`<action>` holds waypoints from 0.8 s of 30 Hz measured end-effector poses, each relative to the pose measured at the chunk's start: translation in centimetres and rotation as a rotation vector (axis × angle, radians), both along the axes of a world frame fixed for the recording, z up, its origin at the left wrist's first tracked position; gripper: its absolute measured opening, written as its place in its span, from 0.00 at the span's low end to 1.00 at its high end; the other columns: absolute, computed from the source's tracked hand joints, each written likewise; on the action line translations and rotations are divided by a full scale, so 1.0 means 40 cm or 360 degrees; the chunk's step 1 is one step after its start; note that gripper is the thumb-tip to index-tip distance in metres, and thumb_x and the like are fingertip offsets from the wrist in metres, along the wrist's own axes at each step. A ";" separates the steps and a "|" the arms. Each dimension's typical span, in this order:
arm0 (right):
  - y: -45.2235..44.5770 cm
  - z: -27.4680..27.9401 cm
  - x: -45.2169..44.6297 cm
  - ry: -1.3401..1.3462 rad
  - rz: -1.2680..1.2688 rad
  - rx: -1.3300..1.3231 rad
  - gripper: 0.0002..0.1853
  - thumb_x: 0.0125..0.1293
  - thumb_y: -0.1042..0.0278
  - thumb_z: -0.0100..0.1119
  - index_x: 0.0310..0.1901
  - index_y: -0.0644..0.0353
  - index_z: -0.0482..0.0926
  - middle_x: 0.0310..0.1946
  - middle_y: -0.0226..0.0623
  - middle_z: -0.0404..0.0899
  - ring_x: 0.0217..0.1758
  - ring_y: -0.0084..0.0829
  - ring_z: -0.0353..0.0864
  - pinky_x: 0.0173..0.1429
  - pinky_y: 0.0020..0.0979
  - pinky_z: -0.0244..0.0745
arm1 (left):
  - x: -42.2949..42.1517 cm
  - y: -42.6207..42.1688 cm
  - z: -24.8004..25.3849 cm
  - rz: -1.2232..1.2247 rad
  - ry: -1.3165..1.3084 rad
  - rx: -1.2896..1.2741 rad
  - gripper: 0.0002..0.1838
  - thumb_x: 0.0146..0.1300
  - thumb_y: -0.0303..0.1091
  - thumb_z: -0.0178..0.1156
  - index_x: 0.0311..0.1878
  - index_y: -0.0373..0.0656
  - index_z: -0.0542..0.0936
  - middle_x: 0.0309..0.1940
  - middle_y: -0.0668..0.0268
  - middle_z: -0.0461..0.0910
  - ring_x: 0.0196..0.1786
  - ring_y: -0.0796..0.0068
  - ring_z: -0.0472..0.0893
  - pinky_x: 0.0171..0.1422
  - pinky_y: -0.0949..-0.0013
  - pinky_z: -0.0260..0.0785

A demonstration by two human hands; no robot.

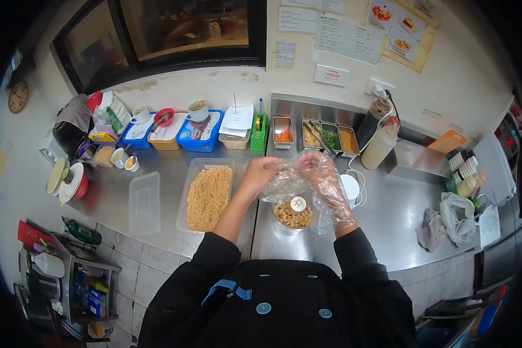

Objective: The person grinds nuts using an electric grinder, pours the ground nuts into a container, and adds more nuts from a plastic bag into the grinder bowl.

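My left hand (262, 174) is bare and pinches the edge of a thin clear plastic bag (283, 181). My right hand (318, 167), covered by clear plastic down to the wrist, has its fingers curled at the other side of the same bag. Whether that covering is a glove or part of the bag, I cannot tell. Just below both hands stands a clear processor bowl (284, 227) with nut pieces (293, 218) around a white central hub (298, 203). To the left, a rectangular plastic tub (233, 174) holds chopped, crumbly nuts (207, 200).
An upturned clear lid or tub (144, 203) lies farther left on the steel counter. Blue-rimmed tubs (200, 136), a green tape dispenser (259, 132) and metal food pans (283, 132) line the back. Right are a squeeze bottle (380, 148), a white appliance (349, 190) with cord, and a plastic bag (458, 216).
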State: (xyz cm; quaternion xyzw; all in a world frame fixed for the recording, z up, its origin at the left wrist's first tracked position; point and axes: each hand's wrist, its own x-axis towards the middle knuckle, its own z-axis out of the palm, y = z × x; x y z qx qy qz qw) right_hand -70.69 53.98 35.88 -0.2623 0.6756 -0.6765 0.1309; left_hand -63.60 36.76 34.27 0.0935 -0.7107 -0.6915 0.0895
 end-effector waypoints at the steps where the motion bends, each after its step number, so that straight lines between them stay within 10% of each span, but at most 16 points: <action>1: -0.002 -0.002 -0.002 0.0072 -0.0026 0.0063 0.09 0.51 0.79 0.64 0.36 0.62 0.78 0.31 0.29 0.79 0.35 0.18 0.76 0.41 0.23 0.72 | -0.001 0.000 0.000 0.0000 0.0001 -0.0001 0.12 0.60 0.26 0.60 0.48 0.35 0.81 0.35 0.67 0.83 0.35 0.82 0.79 0.40 0.78 0.70; 10: -0.010 -0.008 -0.001 0.0065 -0.0116 0.0365 0.09 0.55 0.74 0.60 0.38 0.65 0.80 0.28 0.30 0.79 0.30 0.19 0.74 0.35 0.24 0.70 | -0.006 -0.013 0.018 -0.0208 -0.0079 -0.0196 0.11 0.59 0.27 0.61 0.45 0.37 0.81 0.36 0.68 0.82 0.38 0.83 0.77 0.43 0.75 0.70; 18: 0.007 0.001 0.003 -0.0138 0.0110 0.0156 0.08 0.54 0.76 0.58 0.38 0.63 0.79 0.30 0.29 0.78 0.33 0.21 0.75 0.39 0.24 0.71 | -0.013 -0.034 0.020 -0.0452 0.0108 -0.1169 0.12 0.55 0.31 0.66 0.42 0.40 0.80 0.39 0.61 0.74 0.45 0.64 0.75 0.51 0.68 0.67; 24: 0.027 0.007 -0.002 -0.0273 0.0328 -0.0109 0.08 0.54 0.76 0.60 0.38 0.62 0.78 0.33 0.30 0.78 0.37 0.21 0.77 0.43 0.24 0.72 | -0.018 -0.031 0.003 -0.0432 0.0102 -0.0738 0.11 0.54 0.29 0.67 0.41 0.40 0.79 0.38 0.65 0.80 0.43 0.75 0.78 0.49 0.70 0.69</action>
